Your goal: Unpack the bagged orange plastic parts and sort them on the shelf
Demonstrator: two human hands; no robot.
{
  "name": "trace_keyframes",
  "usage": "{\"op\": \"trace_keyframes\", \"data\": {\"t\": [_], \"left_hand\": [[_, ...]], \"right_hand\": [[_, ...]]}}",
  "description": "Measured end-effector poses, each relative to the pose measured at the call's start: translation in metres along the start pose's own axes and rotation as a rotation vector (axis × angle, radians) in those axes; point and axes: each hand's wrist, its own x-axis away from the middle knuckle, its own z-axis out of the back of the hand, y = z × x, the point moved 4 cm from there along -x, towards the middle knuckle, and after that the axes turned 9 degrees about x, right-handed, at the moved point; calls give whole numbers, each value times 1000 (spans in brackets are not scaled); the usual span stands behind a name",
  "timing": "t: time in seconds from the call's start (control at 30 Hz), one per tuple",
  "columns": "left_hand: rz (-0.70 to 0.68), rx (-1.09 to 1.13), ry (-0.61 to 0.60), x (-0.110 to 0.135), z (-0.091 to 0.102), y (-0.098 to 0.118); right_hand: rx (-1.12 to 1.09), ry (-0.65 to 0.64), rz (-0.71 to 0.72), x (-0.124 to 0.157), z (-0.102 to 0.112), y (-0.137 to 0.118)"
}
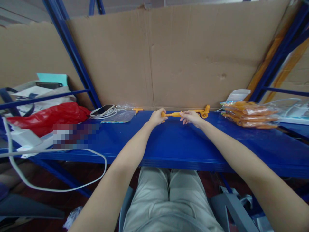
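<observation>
Near the back of the blue shelf (183,145), my left hand (156,118) is closed around one end of a yellow-orange plastic piece with a ribbed, screw-like shaft (172,114). At the piece's other end, my right hand (191,118) has its thumb and index finger on it, while the remaining fingers curl loosely. The piece lies level between both hands, its ends partly covered by fingers. Just beyond my right hand rests another yellow-orange plastic part with a round wheel-like end (205,113). To the left of my left hand is a small yellow-orange T-shaped piece (138,111).
Clear bags of yellow-orange parts (251,114) are stacked at the right. A flat clear bag (118,117), a phone (103,110) and a red plastic bag (53,117) lie at left. A white cable (60,190) loops off the front edge. Cardboard (193,54) stands behind.
</observation>
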Motion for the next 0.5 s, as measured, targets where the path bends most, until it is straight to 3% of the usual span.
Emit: {"op": "trace_keyframes", "data": {"t": [0.23, 0.5], "left_hand": [[-57, -84, 30, 0, 1, 6], [-22, -56, 6, 1, 0, 2]], "right_hand": [[-8, 38, -104, 3, -7, -1], [-18, -46, -139, 5, -7, 1]]}}
